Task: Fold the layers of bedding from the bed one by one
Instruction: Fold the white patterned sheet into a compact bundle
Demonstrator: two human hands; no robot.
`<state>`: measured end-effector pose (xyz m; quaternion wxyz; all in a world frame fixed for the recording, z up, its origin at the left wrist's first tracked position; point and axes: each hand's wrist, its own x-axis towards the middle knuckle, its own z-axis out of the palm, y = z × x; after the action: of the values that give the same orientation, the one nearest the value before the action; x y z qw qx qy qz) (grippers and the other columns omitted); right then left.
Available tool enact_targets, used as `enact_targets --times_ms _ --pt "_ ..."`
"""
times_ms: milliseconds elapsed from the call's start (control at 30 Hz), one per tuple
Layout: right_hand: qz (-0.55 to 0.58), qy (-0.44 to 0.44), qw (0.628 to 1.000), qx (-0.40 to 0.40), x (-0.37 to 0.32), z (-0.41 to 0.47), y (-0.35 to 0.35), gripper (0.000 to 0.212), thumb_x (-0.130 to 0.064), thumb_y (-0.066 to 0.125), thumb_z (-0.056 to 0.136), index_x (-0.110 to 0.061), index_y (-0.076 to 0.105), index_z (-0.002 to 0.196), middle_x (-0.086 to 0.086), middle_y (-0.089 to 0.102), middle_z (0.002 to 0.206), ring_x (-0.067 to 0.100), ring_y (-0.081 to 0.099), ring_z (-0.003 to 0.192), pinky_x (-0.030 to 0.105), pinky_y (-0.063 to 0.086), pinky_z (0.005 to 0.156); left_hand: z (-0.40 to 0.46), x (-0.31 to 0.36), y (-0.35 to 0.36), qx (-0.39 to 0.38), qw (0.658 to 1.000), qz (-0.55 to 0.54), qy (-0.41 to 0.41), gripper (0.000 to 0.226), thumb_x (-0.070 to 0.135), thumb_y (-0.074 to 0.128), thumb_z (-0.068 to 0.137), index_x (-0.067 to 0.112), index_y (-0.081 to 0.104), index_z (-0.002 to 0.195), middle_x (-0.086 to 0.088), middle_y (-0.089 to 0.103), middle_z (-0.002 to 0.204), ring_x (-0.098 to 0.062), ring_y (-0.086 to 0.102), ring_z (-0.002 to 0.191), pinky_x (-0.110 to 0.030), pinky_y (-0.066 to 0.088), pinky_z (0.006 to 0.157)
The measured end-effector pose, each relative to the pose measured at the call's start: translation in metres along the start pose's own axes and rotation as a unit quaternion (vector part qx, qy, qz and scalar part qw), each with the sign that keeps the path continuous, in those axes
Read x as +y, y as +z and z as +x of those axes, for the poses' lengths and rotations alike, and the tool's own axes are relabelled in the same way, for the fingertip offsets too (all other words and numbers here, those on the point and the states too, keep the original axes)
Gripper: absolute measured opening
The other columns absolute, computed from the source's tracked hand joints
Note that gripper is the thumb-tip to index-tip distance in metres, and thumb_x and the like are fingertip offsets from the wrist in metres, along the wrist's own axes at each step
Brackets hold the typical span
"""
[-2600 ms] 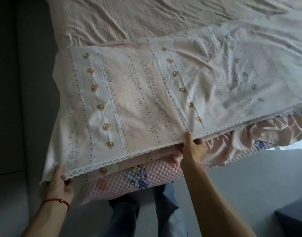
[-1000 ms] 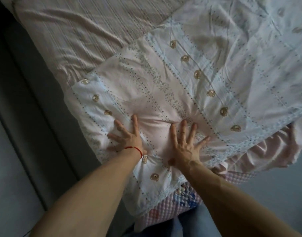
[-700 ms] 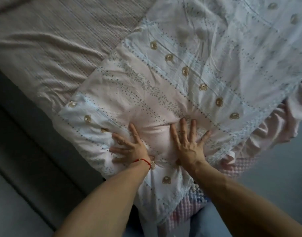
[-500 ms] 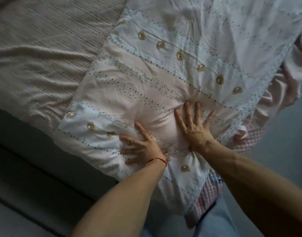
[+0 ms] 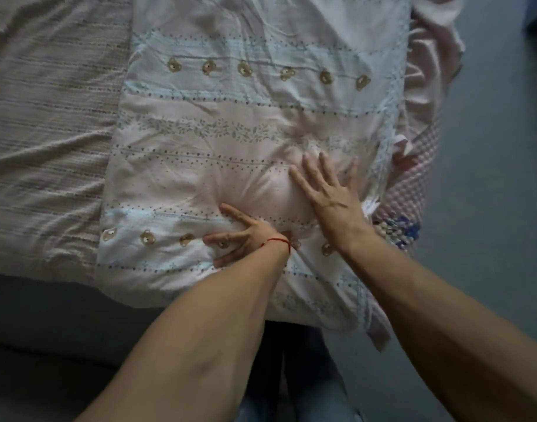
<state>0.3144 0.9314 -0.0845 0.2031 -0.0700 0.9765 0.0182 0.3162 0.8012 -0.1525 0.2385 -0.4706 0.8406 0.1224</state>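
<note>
A folded white and pale pink quilt (image 5: 230,123) with rows of small bear prints and dotted stripes lies on the corner of the bed. My left hand (image 5: 245,239), a red string on its wrist, presses flat on the quilt's near part with fingers spread. My right hand (image 5: 328,193) presses flat beside it, fingers apart, pointing up and left. Neither hand grips fabric. Under the quilt's right edge a pink ruffled layer (image 5: 428,62) and a pink quilted blanket (image 5: 413,190) with a blue patch stick out.
A beige striped sheet (image 5: 48,117) covers the mattress to the left. The dark bed frame (image 5: 63,315) runs along the near side. Grey floor (image 5: 498,178) lies to the right. My jeans-clad legs (image 5: 306,376) stand at the bed's corner.
Earlier both hands held the quilt's hanging edge. They then laid flat on top and have stayed pressing there, the right sliding outward, while my view swung around the bed corner.
</note>
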Motion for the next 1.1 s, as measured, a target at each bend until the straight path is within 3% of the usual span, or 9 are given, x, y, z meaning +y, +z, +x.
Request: enact_targets --times_ms 133,267,367,500,600,700,900,1000,1100 --pt "0.120 0.279 0.947 0.108 -0.064 -0.093 0.036 0.066 0.000 0.050 0.093 -0.022 0.039 0.155 0.024 0.025 0.163 0.043 0.027 0.149 0.069 0.029 0.111 -0.007 -0.009 -0.020 -0.078 0.995 0.007 0.054 0.162 0.053 0.093 0.056 0.030 -0.039 0.147 -0.040 -0.034 0.148 -0.066 0.003 0.142 -0.075 0.022 0.109" --pt "0.261 0.436 0.849 0.147 -0.082 -0.123 0.049 0.069 -0.014 0.070 0.091 -0.017 0.039 0.152 0.024 0.040 0.151 0.038 0.046 0.130 0.048 0.049 0.097 -0.012 -0.022 -0.036 -0.091 0.990 0.028 0.103 0.155 0.055 0.090 0.061 0.034 -0.038 0.148 -0.037 -0.034 0.151 -0.056 -0.005 0.147 -0.067 0.017 0.116" --pt "0.320 0.466 0.801 0.196 -0.075 -0.130 0.040 0.080 -0.018 0.076 0.089 -0.008 0.030 0.155 0.017 0.055 0.133 0.031 0.057 0.115 0.042 0.053 0.093 -0.010 -0.020 -0.038 -0.105 0.987 0.027 0.117 0.151 0.051 0.089 0.066 0.034 -0.038 0.147 -0.034 -0.033 0.153 -0.055 0.000 0.148 -0.063 0.023 0.115" --pt "0.185 0.379 0.873 0.247 -0.086 -0.141 0.045 0.042 0.002 0.047 0.099 -0.005 0.054 0.140 0.010 0.059 0.099 0.024 0.057 0.082 0.038 0.054 0.068 -0.008 -0.016 -0.040 -0.114 0.986 0.022 0.121 0.152 0.053 0.088 0.066 0.029 -0.039 0.147 -0.035 -0.016 0.159 -0.052 0.011 0.148 -0.064 0.026 0.113" --pt "0.162 0.314 0.900 0.255 -0.105 -0.143 0.053 0.033 0.001 0.054 0.098 -0.008 0.061 0.128 0.010 0.064 0.105 0.023 0.064 0.078 0.037 0.058 0.064 -0.005 -0.019 -0.045 -0.155 0.978 0.030 0.136 0.159 0.060 0.086 0.062 0.030 -0.051 0.136 -0.036 -0.004 0.160 -0.057 0.023 0.142 -0.071 0.032 0.104" --pt "0.257 0.393 0.850 0.238 -0.118 -0.146 0.052 0.022 -0.008 0.067 0.095 -0.012 0.058 0.115 0.009 0.062 0.095 0.026 0.065 0.073 0.037 0.058 0.057 -0.005 -0.029 -0.070 -0.202 0.968 0.037 0.144 0.159 0.071 0.082 0.051 0.043 -0.060 0.119 -0.035 -0.011 0.161 -0.060 0.008 0.145 -0.075 0.020 0.110" --pt "0.333 0.522 0.756 0.213 -0.098 -0.178 0.062 0.018 -0.019 0.067 0.096 -0.006 0.058 0.104 0.021 0.059 0.105 0.042 0.063 0.087 0.044 0.048 0.068 0.036 -0.089 -0.135 -0.311 0.891 0.012 0.330 0.096 0.040 0.072 0.087 0.026 0.011 0.160 -0.014 0.025 0.162 -0.034 0.036 0.142 -0.046 0.040 0.112" --pt "0.337 0.551 0.738 0.194 -0.088 -0.189 0.065 0.023 -0.020 0.069 0.094 -0.005 0.057 0.107 0.023 0.059 0.108 0.045 0.062 0.092 0.048 0.048 0.073 0.087 -0.120 -0.167 -0.163 0.907 0.001 0.389 0.051 0.022 0.069 0.087 0.018 0.052 0.135 -0.009 0.058 0.129 -0.024 0.057 0.105 -0.035 0.048 0.084" --pt "0.237 0.479 0.817 0.216 -0.102 -0.187 0.059 0.020 -0.019 0.070 0.091 -0.010 0.056 0.101 0.016 0.054 0.101 0.040 0.059 0.084 0.047 0.052 0.064 0.131 -0.147 -0.199 -0.003 0.924 0.014 0.382 0.047 0.021 0.068 0.078 0.018 0.049 0.121 -0.014 0.044 0.127 -0.036 0.050 0.111 -0.046 0.050 0.090"
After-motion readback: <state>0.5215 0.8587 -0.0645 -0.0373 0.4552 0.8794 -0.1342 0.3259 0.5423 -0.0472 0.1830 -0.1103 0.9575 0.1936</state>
